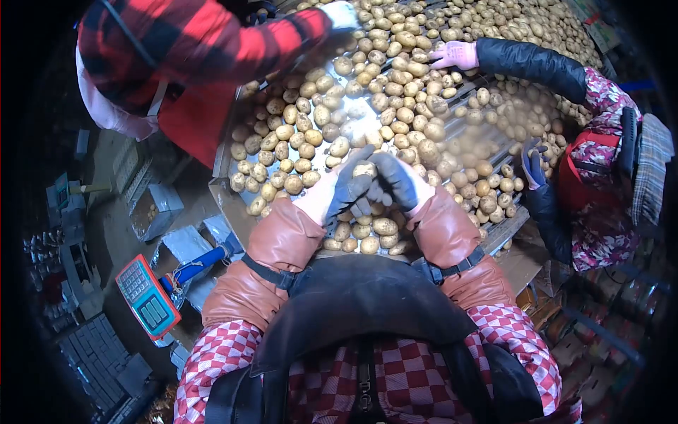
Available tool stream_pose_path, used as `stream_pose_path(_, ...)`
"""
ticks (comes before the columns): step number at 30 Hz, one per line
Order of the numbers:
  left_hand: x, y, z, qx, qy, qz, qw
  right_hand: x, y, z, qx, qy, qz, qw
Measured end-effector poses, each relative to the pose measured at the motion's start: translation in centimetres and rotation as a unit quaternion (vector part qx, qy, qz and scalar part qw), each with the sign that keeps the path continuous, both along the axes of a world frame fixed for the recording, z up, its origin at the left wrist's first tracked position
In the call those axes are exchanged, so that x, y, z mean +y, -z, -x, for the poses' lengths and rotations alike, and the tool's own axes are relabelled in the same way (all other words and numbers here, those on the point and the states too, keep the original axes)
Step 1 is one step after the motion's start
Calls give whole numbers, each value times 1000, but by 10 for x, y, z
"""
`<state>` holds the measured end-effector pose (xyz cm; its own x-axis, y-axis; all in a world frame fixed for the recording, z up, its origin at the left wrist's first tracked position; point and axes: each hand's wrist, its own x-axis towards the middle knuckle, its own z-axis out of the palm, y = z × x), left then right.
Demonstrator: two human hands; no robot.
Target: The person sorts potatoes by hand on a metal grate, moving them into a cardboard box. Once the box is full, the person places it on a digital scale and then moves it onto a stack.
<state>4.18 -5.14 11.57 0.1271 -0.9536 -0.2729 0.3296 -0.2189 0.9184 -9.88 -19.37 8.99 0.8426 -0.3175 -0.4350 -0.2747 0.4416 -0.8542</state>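
Over the near end of the sorting table, my two gloved hands come together around a potato. My left hand, in a grey-blue glove, curls its fingers against one side of it. From the other side my right hand, gloved alike, closes in with bent fingers. Part of that potato is hidden by the gloves. Loose potatoes lie below and around both hands, among them a larger one just under my fingers.
A person in a red-and-black checked sleeve reaches in from the left with a white glove. At the right, another person's pink glove touches potatoes, and their blue-grey glove hangs by the edge. A scale display stands left.
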Motion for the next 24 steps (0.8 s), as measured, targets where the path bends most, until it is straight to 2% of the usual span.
stream_pose_path(2, 1, 5, 5, 78, 15, -47, 996, 8, -12, -9, -78, -68, -42, 994)
stream_pose_path(3, 1, 26, 6, 93, -15, -11, 995, 13, -25, -11, -27, -31, -54, 998)
stream_pose_path(4, -3, 23, 1, 94, -8, -9, 996, 16, -43, -14, 23, 9, -64, 998)
stream_pose_path(5, -9, 14, -3, -51, 42, 0, 998, 11, 0, -18, 69, -15, 160, 985)
stream_pose_path(6, -13, 6, -3, -195, 90, 13, 977, 18, 20, -14, 75, -57, 326, 941)
stream_pose_path(7, -17, -6, 0, -109, 92, -66, 988, 24, 21, -9, 110, -25, 353, 929)
stream_pose_path(8, -20, -12, 1, -108, 96, -63, 987, 28, 22, -7, 143, 4, 378, 915)
stream_pose_path(9, -21, -17, -1, -73, 122, -129, 981, 26, 25, -8, 162, -33, 429, 888)
stream_pose_path(10, -22, -21, -4, -41, 145, -193, 969, 22, 39, -10, 160, -30, 431, 888)
stream_pose_path(11, -18, -5, 1, 28, 99, -175, 979, 16, 60, -11, 139, -9, 253, 957)
stream_pose_path(12, -17, 5, 8, 28, 98, -174, 980, 10, 71, -12, 115, 9, 64, 991)
stream_pose_path(13, -18, 13, 16, 69, 35, -110, 991, 15, 42, -11, 123, 100, 53, 986)
stream_pose_path(14, -21, 12, 22, 110, -31, -38, 993, 19, 49, -8, 119, 97, 65, 986)
stream_pose_path(15, -21, 8, 22, 64, -22, -23, 997, 17, 59, -7, 10, 151, -17, 988)
stream_pose_path(16, -18, -5, 23, 50, -50, -89, 994, 14, 62, -6, -101, 196, -100, 970)
stream_pose_path(17, -18, 9, 19, 217, -42, -61, 973, 12, 58, -3, -131, 188, -87, 970)
stream_pose_path(18, -19, 24, 14, 377, -26, -33, 925, 12, 56, -5, -56, 221, -191, 955)
stream_pose_path(19, -22, 18, 14, 296, -63, -78, 950, 10, 62, -7, -90, 171, -64, 979)
stream_pose_path(20, -24, 18, 12, 316, -75, -73, 943, 8, 50, -13, -121, 119, 62, 983)
stream_pose_path(21, -24, 17, 13, 217, -79, -89, 969, 5, 35, -9, -67, 135, -199, 968)
stream_pose_path(22, -25, 6, 14, 116, -83, -106, 984, -1, 68, -2, -88, 98, -233, 964)
stream_pose_path(23, -32, -11, 12, 68, -42, -134, 988, -1, 62, -10, -80, 45, -110, 990)
stream_pose_path(24, -33, -6, 13, 67, -42, -132, 988, -1, 56, -17, -69, -7, 14, 997)
